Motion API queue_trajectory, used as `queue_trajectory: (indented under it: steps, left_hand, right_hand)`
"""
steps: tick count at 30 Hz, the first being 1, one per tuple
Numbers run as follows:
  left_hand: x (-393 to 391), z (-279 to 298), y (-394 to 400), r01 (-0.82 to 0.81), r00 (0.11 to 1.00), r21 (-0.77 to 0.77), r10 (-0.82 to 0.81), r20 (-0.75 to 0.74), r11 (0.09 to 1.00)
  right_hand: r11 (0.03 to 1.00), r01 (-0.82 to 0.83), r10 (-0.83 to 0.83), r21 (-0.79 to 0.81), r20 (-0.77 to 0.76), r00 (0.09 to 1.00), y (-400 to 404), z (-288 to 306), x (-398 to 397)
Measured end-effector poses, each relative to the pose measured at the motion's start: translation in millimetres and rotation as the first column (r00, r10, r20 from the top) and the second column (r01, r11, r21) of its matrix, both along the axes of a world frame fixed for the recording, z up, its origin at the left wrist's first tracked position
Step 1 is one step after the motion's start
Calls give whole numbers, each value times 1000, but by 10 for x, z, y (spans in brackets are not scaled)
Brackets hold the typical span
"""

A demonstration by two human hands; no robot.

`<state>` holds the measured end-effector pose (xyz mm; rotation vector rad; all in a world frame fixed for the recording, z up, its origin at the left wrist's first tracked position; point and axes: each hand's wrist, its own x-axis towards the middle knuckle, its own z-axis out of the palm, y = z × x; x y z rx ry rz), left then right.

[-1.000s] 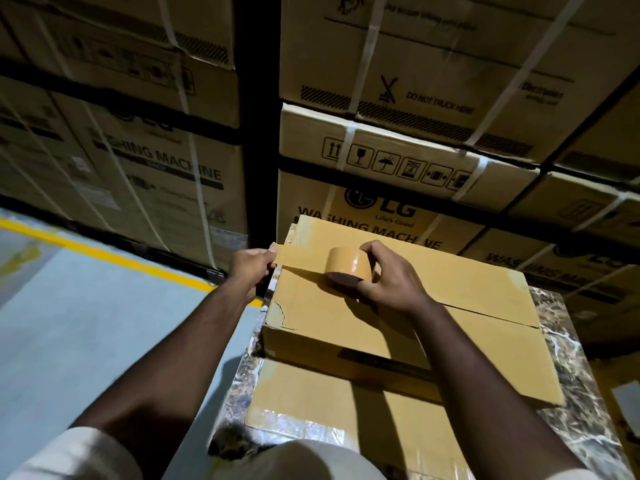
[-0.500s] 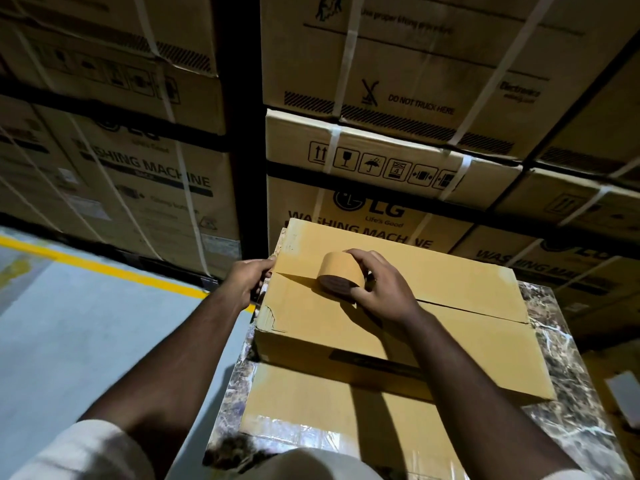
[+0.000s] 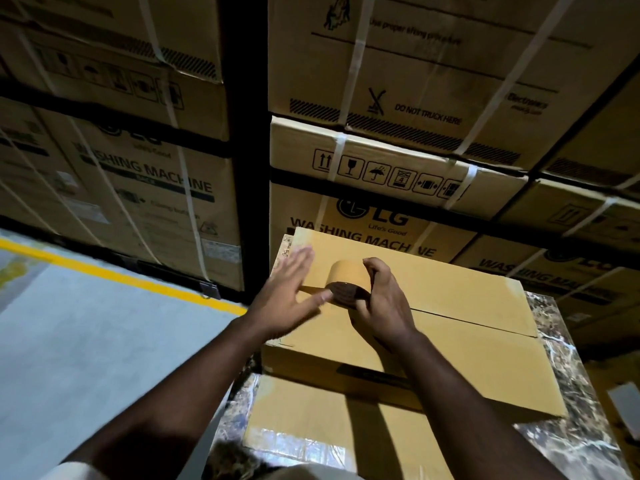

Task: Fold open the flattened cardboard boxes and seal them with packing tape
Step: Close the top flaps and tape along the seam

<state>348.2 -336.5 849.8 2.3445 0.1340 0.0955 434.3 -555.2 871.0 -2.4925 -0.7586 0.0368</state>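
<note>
Stacked washing-machine cartons (image 3: 398, 109), strapped with pale bands, fill the wall ahead of me, with a dark gap running down between the two columns. To my left lies a grey floor (image 3: 86, 348) crossed by a yellow line (image 3: 114, 275). In front of me stands a foil-wrapped stack (image 3: 568, 441) topped by a flat cardboard sheet (image 3: 304, 414), and on that sits the cardboard box (image 3: 460, 351) I am sealing, its two top flaps meeting along a seam. My right hand (image 3: 381, 303) curls round the roll of packing tape (image 3: 349, 282), which stands on the box top near its left end, over the seam. My left hand (image 3: 287, 296) is spread flat with straight fingers on the box top just left of the roll; it is blurred, so I cannot tell how firmly it presses. A short strip of tape runs from the roll under that hand. The box's far left corner is hidden by my fingers, and the right-hand cartons are cut off and dim
</note>
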Motion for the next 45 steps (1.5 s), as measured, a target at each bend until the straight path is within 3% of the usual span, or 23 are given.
queue_trajectory:
  steps: [2,4,9,11,12,14,17,20,23,26,28,31,36,38,42,45]
  left_hand:
    - [51,-115,-24,105,994,299,-90,-64,948]
    - [91,-163,-5,128,991,449,-91,-102,884]
    - [122,-191,-29,140,989,511,-97,-110,848]
    - [133,-176,-73,129,990,553,-79,-113,823]
    - [148,-154,-123,121,990,577,-56,-129,808]
    - [185,-88,-304,109,987,584,-19,-158,804]
    - [244,-88,-582,121,982,511,-28,-185,851]
    - [275,-140,-609,86,985,488,0,-174,868]
    - [253,-150,-602,63,986,514,27,-166,855]
    - [306,-117,-804,56,984,535,45,-174,843]
    - [380,-104,-1060,77,980,509,28,-195,857]
    - [426,-128,-1321,105,976,511,10,-216,853]
    - [398,-128,-1219,74,972,534,59,-228,842]
    - [438,-93,-1344,69,970,536,68,-233,842]
    - [570,-90,-1932,103,979,489,0,-206,866]
    - [579,-122,-2023,79,981,498,21,-193,864]
  right_hand:
    - [999,-41,40,17,31,999,12,13,28]
    - [992,-113,117,-53,85,989,-35,91,87]
    - [951,-128,214,-281,302,929,-507,323,228]
    - [946,-129,206,-299,242,948,-570,345,227]
    - [970,-102,137,-222,149,979,-541,344,216]
    - [999,2,-2,-43,-15,1000,-449,289,183]
    - [997,-62,63,46,-9,998,-457,156,175]
    - [986,-164,164,-25,30,986,-771,192,325]
    - [977,-163,176,-135,86,981,-1103,251,483]
    - [997,-77,77,19,-21,997,-1192,235,504]
    - [984,-149,152,101,-20,988,-1172,148,479]
    - [945,-316,315,81,25,949,-1299,-15,528]
    - [986,-112,116,125,-25,993,-1922,24,864]
    - [976,-143,138,162,43,990,-2026,38,869]
    - [933,-264,281,245,-38,959,-1954,-30,706]
    - [954,-200,210,225,-20,977,-2131,-63,731]
